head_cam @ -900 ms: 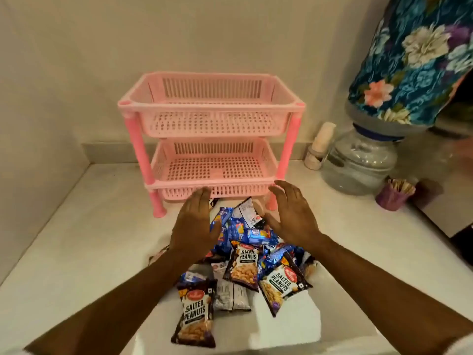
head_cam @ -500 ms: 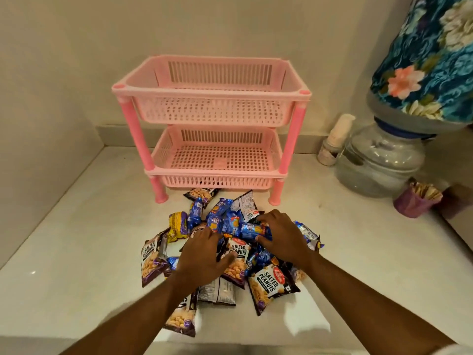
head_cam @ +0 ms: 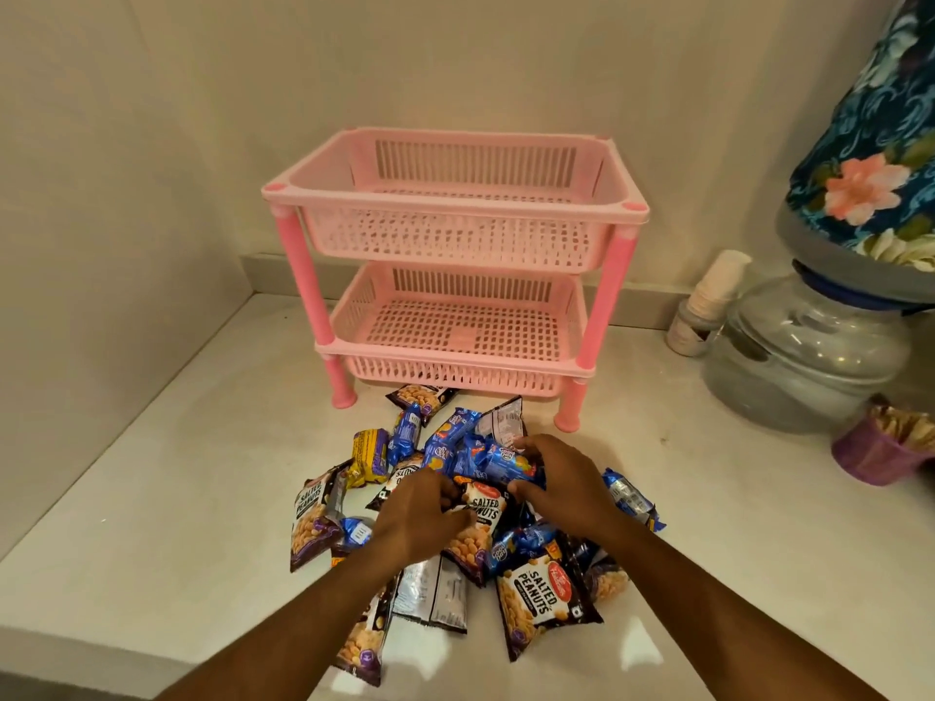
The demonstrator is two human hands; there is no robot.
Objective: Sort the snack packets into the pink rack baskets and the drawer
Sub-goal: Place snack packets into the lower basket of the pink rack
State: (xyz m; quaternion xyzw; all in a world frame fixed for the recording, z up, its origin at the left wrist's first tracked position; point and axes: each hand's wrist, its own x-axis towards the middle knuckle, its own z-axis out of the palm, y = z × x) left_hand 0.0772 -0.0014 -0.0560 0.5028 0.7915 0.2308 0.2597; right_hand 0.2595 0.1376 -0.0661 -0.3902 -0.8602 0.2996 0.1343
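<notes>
Snack packets [head_cam: 470,503]: loose heap on the tabletop [head_cam: 177,498], toward its near edge and just in front of the pink rack [head_cam: 455,275]. Salted-peanut packets and blue biscuit packets lie mixed and overlapping, so they likely need separating by kind before binning.

Pink rack: two baskets, both without packets; stands against the back wall, its open tops facing the person, presumably set close to the heap for short reaches. One peanut packet [head_cam: 417,397] lies partly under the front edge of the lower basket.

Left hand [head_cam: 422,518]: on the heap's middle, fingers curled onto a salted-peanut packet [head_cam: 480,508], apparently pinching its edge.

Right hand [head_cam: 561,493]: fingers curled round a blue biscuit packet [head_cam: 498,460] at the heap's far side, seemingly to lift it off the pile.

Drawer: not in view.

Also present, right side of tabletop: covered water dispenser [head_cam: 809,356], stack of paper cups [head_cam: 708,301], small purple cup [head_cam: 880,452].

Progress, judged: sorting barely begun.
</notes>
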